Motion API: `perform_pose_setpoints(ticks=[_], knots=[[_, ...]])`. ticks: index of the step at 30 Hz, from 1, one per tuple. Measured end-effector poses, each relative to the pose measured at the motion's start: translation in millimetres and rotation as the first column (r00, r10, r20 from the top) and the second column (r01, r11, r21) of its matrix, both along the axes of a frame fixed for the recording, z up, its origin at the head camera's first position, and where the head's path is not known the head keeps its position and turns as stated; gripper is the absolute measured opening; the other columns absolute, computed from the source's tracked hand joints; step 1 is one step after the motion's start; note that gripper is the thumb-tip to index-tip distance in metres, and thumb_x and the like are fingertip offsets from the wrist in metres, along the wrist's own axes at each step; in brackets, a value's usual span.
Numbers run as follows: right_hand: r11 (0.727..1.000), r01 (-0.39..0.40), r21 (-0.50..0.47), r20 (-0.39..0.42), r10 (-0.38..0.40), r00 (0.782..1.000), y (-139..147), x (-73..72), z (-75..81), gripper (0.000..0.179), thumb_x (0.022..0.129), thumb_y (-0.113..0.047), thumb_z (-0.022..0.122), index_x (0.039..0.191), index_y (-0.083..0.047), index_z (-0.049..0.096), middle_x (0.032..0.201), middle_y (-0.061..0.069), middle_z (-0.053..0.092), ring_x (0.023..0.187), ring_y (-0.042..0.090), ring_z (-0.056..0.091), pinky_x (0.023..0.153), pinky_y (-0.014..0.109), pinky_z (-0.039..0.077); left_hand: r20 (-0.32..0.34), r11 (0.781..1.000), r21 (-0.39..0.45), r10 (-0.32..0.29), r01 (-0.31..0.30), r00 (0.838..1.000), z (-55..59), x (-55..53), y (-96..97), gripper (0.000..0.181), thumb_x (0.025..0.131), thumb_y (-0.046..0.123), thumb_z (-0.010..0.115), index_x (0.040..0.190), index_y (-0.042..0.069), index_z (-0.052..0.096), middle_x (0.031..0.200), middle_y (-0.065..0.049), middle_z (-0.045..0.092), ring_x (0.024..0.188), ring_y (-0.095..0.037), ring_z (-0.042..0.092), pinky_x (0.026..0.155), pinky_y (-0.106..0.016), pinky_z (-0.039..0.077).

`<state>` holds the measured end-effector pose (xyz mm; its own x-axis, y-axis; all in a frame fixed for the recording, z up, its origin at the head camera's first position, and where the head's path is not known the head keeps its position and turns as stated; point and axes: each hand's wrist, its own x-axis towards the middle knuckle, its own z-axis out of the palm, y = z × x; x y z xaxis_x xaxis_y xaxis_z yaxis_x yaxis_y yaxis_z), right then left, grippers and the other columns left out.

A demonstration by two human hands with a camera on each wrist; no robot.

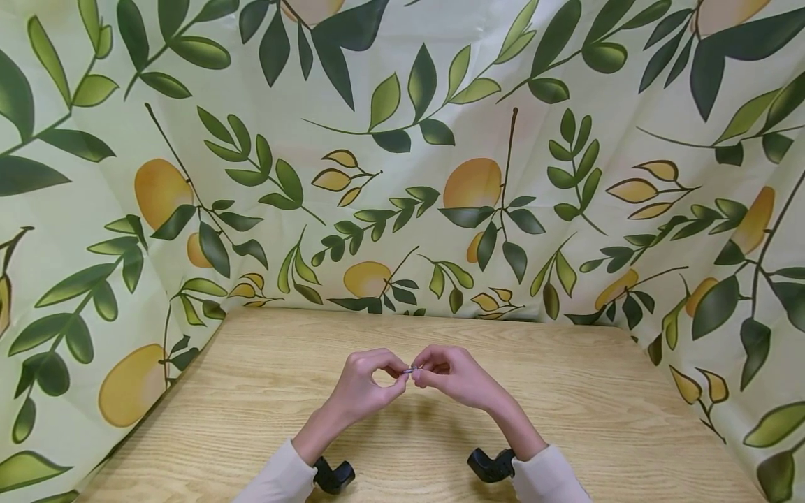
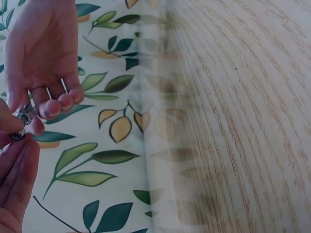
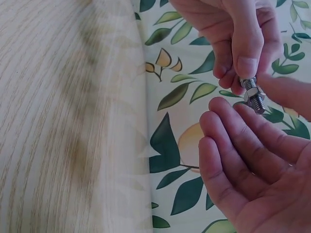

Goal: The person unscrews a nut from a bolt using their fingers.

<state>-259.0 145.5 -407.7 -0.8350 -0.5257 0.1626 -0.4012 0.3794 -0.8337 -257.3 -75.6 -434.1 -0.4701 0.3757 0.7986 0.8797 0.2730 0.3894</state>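
Near the middle of the head view, my left hand (image 1: 366,381) and right hand (image 1: 460,377) meet above the table over a small metal bolt (image 1: 409,371). The left thumb and fingers pinch the bolt at one end, its threaded tip (image 3: 259,107) pointing down and out in the right wrist view. A hex nut (image 3: 253,92) sits on the thread. My right thumb and index finger close about the nut, while the other right fingers stretch out loosely below. In the left wrist view, the bolt is partly hidden by fingers.
A wood-grain table (image 1: 402,447) lies beneath both hands. Behind it and along both sides hangs a cloth printed with leaves and fruit (image 1: 390,209). Dark wrist devices (image 1: 335,476) show by both sleeves.
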Motion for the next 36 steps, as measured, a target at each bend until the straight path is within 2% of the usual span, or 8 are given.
perform_pose_setpoints(ticks=[3,8,14,16,23,28,31,36], knots=[[1.0,-0.01,-0.003,0.006,0.01,1.0,-0.7,-0.8,-0.5,0.018,0.099,-0.019,0.066,0.106,-0.003,0.072,0.091,0.006,0.077,0.086,0.023,0.074,0.08,0.033,0.064,0.006,1.0,0.001,0.001,-0.001,1.0,0.9,0.7,-0.9,0.017,0.077,-0.006,0.079,0.084,0.009,0.075,0.08,0.0,0.077,0.072,-0.006,0.071,0.069,-0.015,0.06],[1.0,-0.004,0.002,-0.001,0.004,1.0,-1.5,-0.6,0.1,0.016,0.096,-0.02,0.072,0.105,-0.007,0.071,0.089,0.006,0.075,0.083,0.023,0.072,0.074,0.025,0.059,0.0,1.0,-0.001,0.002,-0.002,1.0,2.3,1.2,-1.7,0.016,0.077,-0.005,0.078,0.084,0.009,0.075,0.079,-0.002,0.076,0.072,-0.006,0.071,0.069,-0.015,0.06],[0.999,-0.043,0.013,0.022,0.043,0.999,-1.7,-1.0,1.0,0.016,0.101,-0.022,0.064,0.104,-0.008,0.072,0.089,0.005,0.076,0.086,0.025,0.075,0.081,0.037,0.064,-0.023,1.0,0.008,-0.012,0.012,1.0,1.3,1.3,-2.1,0.019,0.076,-0.007,0.078,0.085,0.01,0.075,0.08,-0.001,0.077,0.07,-0.007,0.072,0.069,-0.016,0.061],[0.999,-0.051,0.016,0.018,0.05,0.999,-1.4,-0.6,0.9,0.014,0.1,-0.02,0.065,0.104,-0.008,0.071,0.089,0.005,0.076,0.085,0.02,0.073,0.08,0.035,0.063,-0.028,1.0,0.018,-0.024,0.025,0.999,0.2,1.5,-1.8,0.021,0.076,-0.009,0.077,0.085,0.01,0.075,0.08,-0.001,0.077,0.07,-0.008,0.072,0.068,-0.017,0.061],[0.999,-0.047,0.012,0.021,0.047,0.999,2.7,1.1,-2.1,0.016,0.099,-0.021,0.066,0.107,-0.008,0.072,0.088,0.005,0.076,0.086,0.032,0.074,0.078,0.032,0.063,-0.024,1.0,-0.001,-0.027,0.027,0.999,-3.2,3.3,0.1,0.02,0.076,-0.008,0.077,0.084,0.01,0.074,0.08,0.0,0.076,0.071,-0.006,0.07,0.07,-0.015,0.06],[0.997,-0.076,0.002,0.027,0.076,0.997,3.6,0.6,-4.6,0.015,0.101,-0.017,0.062,0.106,-0.006,0.071,0.09,0.006,0.077,0.085,0.022,0.074,0.08,0.032,0.063,0.028,1.0,-0.015,-0.015,0.016,0.999,-3.7,4.0,-1.2,0.017,0.077,-0.006,0.078,0.083,0.01,0.074,0.08,0.001,0.076,0.072,-0.004,0.069,0.07,-0.014,0.06],[0.998,-0.069,-0.006,0.022,0.069,0.997,3.4,-0.2,-4.1,0.013,0.099,-0.016,0.066,0.107,-0.006,0.069,0.091,0.005,0.076,0.085,0.02,0.074,0.079,0.029,0.062,0.022,1.0,-0.02,-0.022,0.023,1.0,-2.7,2.6,-1.2,0.018,0.077,-0.007,0.077,0.083,0.01,0.074,0.081,0.001,0.076,0.072,-0.006,0.07,0.069,-0.016,0.061],[0.998,-0.07,0.002,0.02,0.07,0.997,3.5,-2.0,-0.9,0.016,0.101,-0.017,0.063,0.108,-0.005,0.07,0.091,0.005,0.076,0.087,0.024,0.074,0.082,0.042,0.064,0.009,0.999,-0.004,-0.042,0.042,0.999,-1.2,0.9,0.4,0.02,0.076,-0.009,0.077,0.084,0.009,0.074,0.081,0.0,0.077,0.071,-0.007,0.071,0.068,-0.02,0.062]])
